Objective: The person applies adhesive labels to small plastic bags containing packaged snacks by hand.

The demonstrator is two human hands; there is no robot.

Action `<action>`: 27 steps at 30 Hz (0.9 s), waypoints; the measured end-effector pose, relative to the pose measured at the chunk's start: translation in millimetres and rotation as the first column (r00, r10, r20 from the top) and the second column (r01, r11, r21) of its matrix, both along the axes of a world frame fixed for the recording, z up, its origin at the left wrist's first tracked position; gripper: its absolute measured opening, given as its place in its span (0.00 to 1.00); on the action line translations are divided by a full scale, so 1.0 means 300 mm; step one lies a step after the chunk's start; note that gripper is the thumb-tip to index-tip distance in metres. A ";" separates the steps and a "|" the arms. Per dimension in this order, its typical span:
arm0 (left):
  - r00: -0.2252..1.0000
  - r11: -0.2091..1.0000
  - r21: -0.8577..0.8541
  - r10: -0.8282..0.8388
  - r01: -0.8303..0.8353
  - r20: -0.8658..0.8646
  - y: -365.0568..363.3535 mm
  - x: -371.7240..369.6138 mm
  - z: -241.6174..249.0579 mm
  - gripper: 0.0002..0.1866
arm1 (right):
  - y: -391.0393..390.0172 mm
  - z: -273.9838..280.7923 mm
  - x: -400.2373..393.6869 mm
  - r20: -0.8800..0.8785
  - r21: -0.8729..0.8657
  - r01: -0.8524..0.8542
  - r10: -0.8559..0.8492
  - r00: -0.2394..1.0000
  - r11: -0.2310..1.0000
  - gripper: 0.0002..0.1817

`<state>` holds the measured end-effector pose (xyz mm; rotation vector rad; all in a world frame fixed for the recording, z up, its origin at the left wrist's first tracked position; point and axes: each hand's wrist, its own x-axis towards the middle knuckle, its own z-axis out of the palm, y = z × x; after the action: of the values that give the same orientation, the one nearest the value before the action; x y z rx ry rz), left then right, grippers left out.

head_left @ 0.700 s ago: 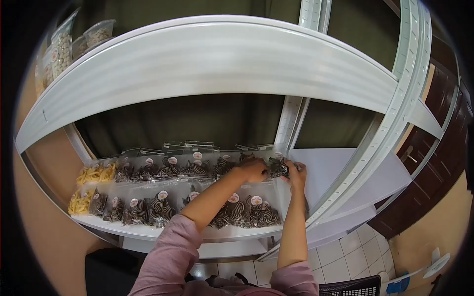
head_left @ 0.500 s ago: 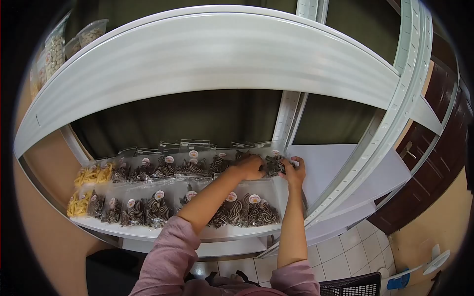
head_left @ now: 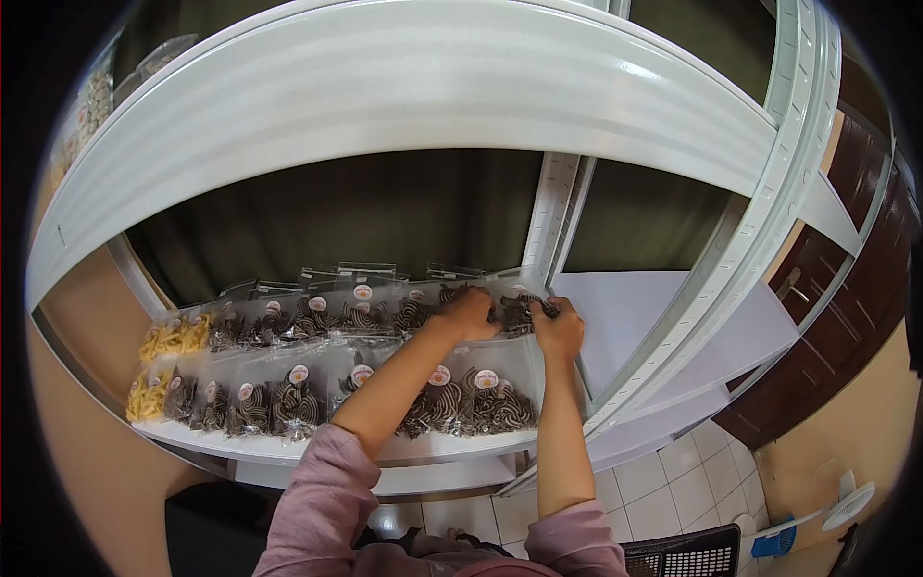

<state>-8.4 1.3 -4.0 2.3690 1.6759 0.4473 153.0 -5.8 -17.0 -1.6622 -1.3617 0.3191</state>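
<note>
Clear bags of dark striped snacks stand in two rows on a white shelf (head_left: 452, 448). At the right end of the back row, my right hand (head_left: 558, 329) has its fingers closed on the right side of a striped-snack bag (head_left: 519, 313). Just left of it, my left hand (head_left: 468, 315) rests among the back-row bags with bent fingers; what its fingertips touch is hidden. In front, a labelled bag (head_left: 500, 404) ends the front row. Bags of yellow snacks (head_left: 149, 396) stand at the far left of both rows.
A white upper shelf (head_left: 404, 96) arches above my hands. Upright metal posts (head_left: 711, 279) rise at the right, with another white shelf (head_left: 635, 308) beyond. A black chair (head_left: 687, 556) and a fan (head_left: 849, 506) are at the lower right. A brown door (head_left: 817, 337) stands behind.
My right hand has shifted slightly left and its fingers have closed on the bag's edge. My left hand stays among the back-row bags. The whole view has shifted a little.
</note>
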 end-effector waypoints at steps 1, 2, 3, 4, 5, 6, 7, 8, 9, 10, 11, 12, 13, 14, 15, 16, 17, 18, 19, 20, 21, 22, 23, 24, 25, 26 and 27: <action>1.000 1.000 0.018 -0.024 0.024 0.003 0.000 -0.001 0.000 0.22 | 0.014 -0.018 0.001 -0.008 0.026 0.006 -0.006 1.000 1.000 0.20; 0.999 0.998 0.037 -0.048 0.048 0.004 -0.002 -0.004 0.000 0.23 | 0.026 -0.033 0.001 -0.017 0.051 0.013 -0.012 1.000 0.999 0.20; 0.999 0.998 0.036 -0.046 0.046 0.004 -0.007 -0.006 -0.002 0.23 | 0.034 -0.045 0.005 -0.017 0.051 0.010 -0.009 1.000 0.999 0.20; 0.997 0.991 0.129 -0.029 0.020 0.074 -0.012 -0.010 -0.003 0.25 | 0.043 -0.056 0.012 -0.014 0.075 0.014 -0.013 1.000 0.997 0.20; 0.990 0.976 0.218 -0.019 -0.013 0.143 -0.017 -0.012 -0.002 0.26 | 0.052 -0.066 0.015 -0.012 0.100 0.017 -0.016 1.000 0.995 0.20; 0.990 0.976 0.218 -0.016 -0.015 0.141 -0.025 -0.010 0.005 0.26 | 0.037 -0.049 0.010 -0.014 0.099 0.015 -0.013 1.000 0.995 0.20; 0.997 0.971 0.224 0.081 -0.082 0.014 -0.032 -0.006 0.012 0.28 | 0.017 -0.028 0.005 0.031 0.090 0.043 -0.046 0.998 0.995 0.20; 0.978 0.960 0.236 0.178 -0.148 -0.110 -0.040 -0.004 0.017 0.30 | 0.003 -0.016 0.001 0.078 0.080 0.071 -0.077 0.994 0.994 0.19; 0.977 0.960 0.234 0.183 -0.154 -0.109 -0.039 -0.009 0.011 0.30 | 0.007 -0.024 0.000 0.079 0.078 0.065 -0.071 0.994 0.995 0.19; 0.982 0.972 0.154 0.184 -0.175 -0.045 -0.034 -0.016 0.007 0.30 | 0.015 -0.035 0.001 0.132 0.132 0.065 -0.082 0.988 0.989 0.18; 0.981 0.979 0.072 0.191 -0.192 0.019 -0.029 -0.026 0.004 0.30 | 0.020 -0.045 -0.001 0.183 0.186 0.061 -0.095 0.978 0.981 0.18; 0.980 0.978 0.070 0.198 -0.199 0.019 -0.024 -0.038 0.006 0.30 | 0.017 -0.045 -0.008 0.183 0.184 0.054 -0.088 0.979 0.981 0.18; 0.983 0.982 -0.071 0.179 -0.177 0.026 -0.016 -0.052 0.010 0.31 | 0.013 -0.043 -0.012 0.201 0.142 0.029 -0.058 0.978 0.989 0.18; 0.986 0.966 -0.211 0.161 -0.149 0.038 -0.015 -0.064 0.010 0.32 | 0.010 -0.041 -0.016 0.218 0.099 0.006 -0.028 0.976 0.995 0.17; 0.985 0.965 -0.213 0.166 -0.154 0.040 -0.008 -0.077 -0.012 0.32 | 0.007 -0.046 -0.016 0.220 0.098 0.001 -0.022 0.975 0.995 0.17; 0.994 0.977 -0.190 0.102 -0.092 0.042 0.002 -0.091 -0.035 0.32 | 0.008 -0.053 -0.014 0.238 0.105 -0.017 -0.009 0.971 0.994 0.17; 0.999 0.986 -0.166 0.037 -0.030 0.040 0.013 -0.104 -0.055 0.33 | 0.012 -0.056 -0.014 0.254 0.114 -0.034 0.004 0.967 0.993 0.17; 0.998 0.986 -0.164 0.041 -0.034 0.040 -0.001 -0.099 -0.045 0.33 | 0.023 -0.063 -0.015 0.254 0.116 -0.039 0.008 0.967 0.992 0.17; 0.997 0.991 -0.123 0.066 -0.062 0.031 -0.018 -0.086 -0.039 0.32 | 0.034 -0.070 -0.016 0.207 0.104 -0.052 0.029 0.978 0.993 0.18; 0.996 0.993 -0.083 0.091 -0.088 0.023 -0.035 -0.074 -0.033 0.31 | 0.041 -0.079 -0.016 0.159 0.090 -0.066 0.051 0.986 0.994 0.19; 0.995 0.992 -0.082 0.096 -0.094 0.025 -0.056 -0.066 -0.016 0.31 | 0.035 -0.074 -0.019 0.160 0.091 -0.071 0.056 0.986 0.993 0.19; 0.994 0.996 -0.008 0.091 -0.091 0.053 -0.077 -0.060 0.001 0.32 | 0.028 -0.069 -0.021 0.202 0.090 -0.039 0.020 0.979 0.995 0.19; 0.993 0.994 0.067 0.085 -0.090 0.079 -0.096 -0.056 0.021 0.33 | 0.023 -0.062 -0.024 0.243 0.092 -0.006 -0.017 0.970 0.996 0.20; 0.993 0.993 0.067 0.091 -0.096 0.078 -0.114 -0.056 0.041 0.33 | 0.017 -0.055 -0.027 0.243 0.092 -0.012 -0.011 0.970 0.996 0.20; 0.986 0.988 0.139 0.042 -0.064 0.160 -0.133 -0.057 0.061 0.33 | 0.011 -0.050 -0.030 0.253 0.103 0.023 -0.049 0.966 0.994 0.20; 0.971 0.976 0.212 -0.013 -0.039 0.237 -0.155 -0.059 0.078 0.34 | 0.004 -0.045 -0.032 0.263 0.114 0.057 -0.086 0.961 0.992 0.21; 0.972 0.977 0.208 -0.005 -0.046 0.236 -0.197 -0.057 0.110 0.34 | 0.003 -0.044 -0.032 0.249 0.123 0.055 -0.085 0.965 0.991 0.22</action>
<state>-25.5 -58.0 29.1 2.3298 1.6152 0.9154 143.4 -5.0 -30.1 -1.6917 -1.4749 -0.0164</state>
